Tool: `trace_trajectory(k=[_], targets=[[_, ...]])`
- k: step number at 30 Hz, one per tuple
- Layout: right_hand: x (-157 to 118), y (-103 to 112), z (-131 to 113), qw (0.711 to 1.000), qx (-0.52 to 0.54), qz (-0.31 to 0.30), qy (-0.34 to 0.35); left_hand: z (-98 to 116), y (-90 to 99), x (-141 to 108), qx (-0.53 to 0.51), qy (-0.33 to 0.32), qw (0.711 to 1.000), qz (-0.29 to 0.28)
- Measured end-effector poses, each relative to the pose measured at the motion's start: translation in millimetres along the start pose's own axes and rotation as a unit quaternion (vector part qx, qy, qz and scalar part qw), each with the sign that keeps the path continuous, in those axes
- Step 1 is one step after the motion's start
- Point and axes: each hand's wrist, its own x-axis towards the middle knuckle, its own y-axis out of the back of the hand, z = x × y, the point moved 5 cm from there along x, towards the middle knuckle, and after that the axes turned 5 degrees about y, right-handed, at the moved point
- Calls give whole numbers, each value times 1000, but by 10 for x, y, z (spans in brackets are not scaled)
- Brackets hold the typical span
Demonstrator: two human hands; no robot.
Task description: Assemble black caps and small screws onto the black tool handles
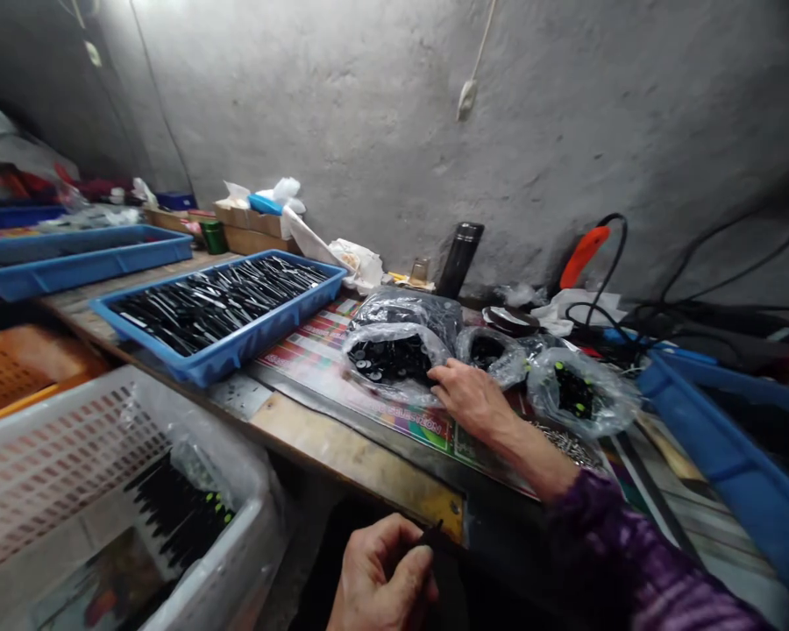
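Observation:
My left hand is low in the middle of the head view, in front of the table edge. Its thumb and fingers are closed on a small dark pointed piece, mostly hidden by the grip. My right hand, in a purple sleeve, reaches to the near right rim of a clear plastic bag of small black parts with round ends. Its fingers are curled together at the opening, and what they pinch cannot be made out. Beside it are a smaller bag of black parts and a bag of black parts with yellow-green tips.
A blue tray of thin black pieces stands left. Small metal pieces lie under my right forearm. A white basket is at lower left, a blue bin at right. A black flask and orange-handled tool stand behind.

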Motion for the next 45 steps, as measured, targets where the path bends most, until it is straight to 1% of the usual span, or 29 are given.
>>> trace_trajectory(k=[5,9,12,16,20,23,28,34,38,42,43,45], targets=[[182,-160,-17,997,-57,4,-43,25,66,13,0,-10,1000,9],[215,-213,-9,996,-57,17,-63,-14,68,12,-16,5,1000,6],[198,-209,28,997,-32,33,-63,-22,65,4,-19,10,1000,4],[144,-179,105,996,30,71,-54,-13,50,-11,-36,24,999,-2],[102,-159,152,986,103,123,-36,-11,32,-20,-32,22,999,-3],[93,-162,169,978,144,148,-28,-20,20,-24,-30,18,999,-3],[105,-177,202,970,176,163,-33,-4,16,-32,-35,19,999,-10],[71,-148,251,969,187,156,-39,10,38,-38,-44,22,999,-6],[-105,-44,209,967,203,154,-28,17,55,-46,-72,37,997,1],[-494,93,75,958,240,154,0,68,50,-80,-97,48,994,-13],[-616,116,32,952,264,154,11,80,42,-93,-101,54,993,-19],[-869,135,-39,919,359,158,25,99,17,-123,-103,70,992,-30]])
